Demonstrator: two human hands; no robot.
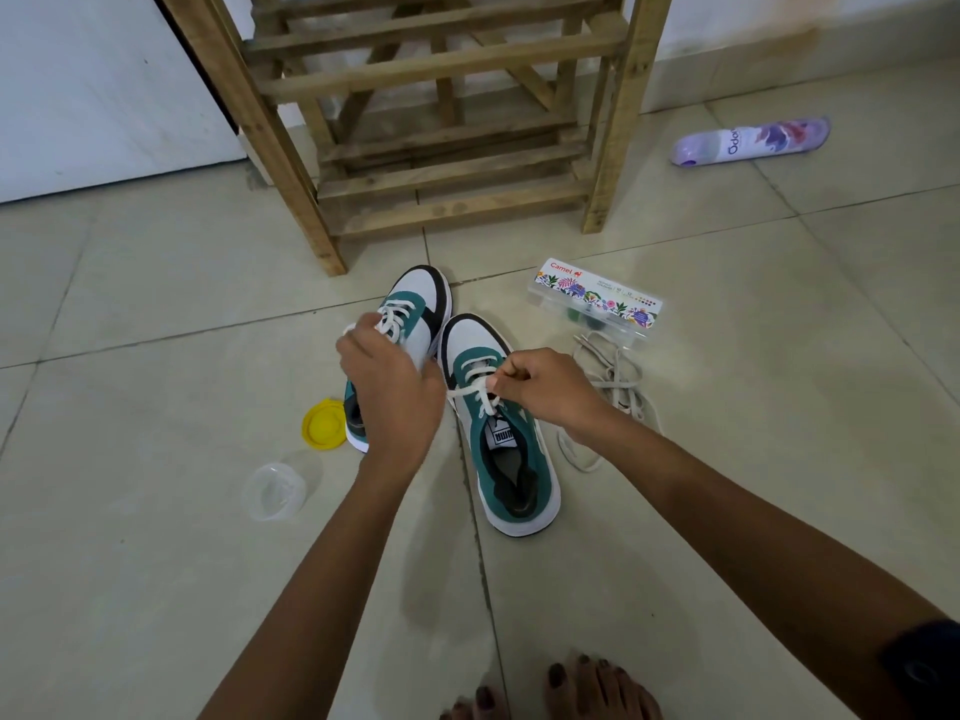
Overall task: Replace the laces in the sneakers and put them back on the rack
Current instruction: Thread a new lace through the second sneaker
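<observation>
Bare forearms, dark band [924, 662] on right arm, dark-painted toenails [557, 672]

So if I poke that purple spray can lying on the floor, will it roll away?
Probably. The purple spray can lies on its side on smooth floor tiles, and its round body would likely roll sideways. Nothing sits next to it to stop it. How heavy it is cannot be told.

Both arms reach forward — left hand [395, 387] and right hand [545, 389] curled, pinching.
</observation>
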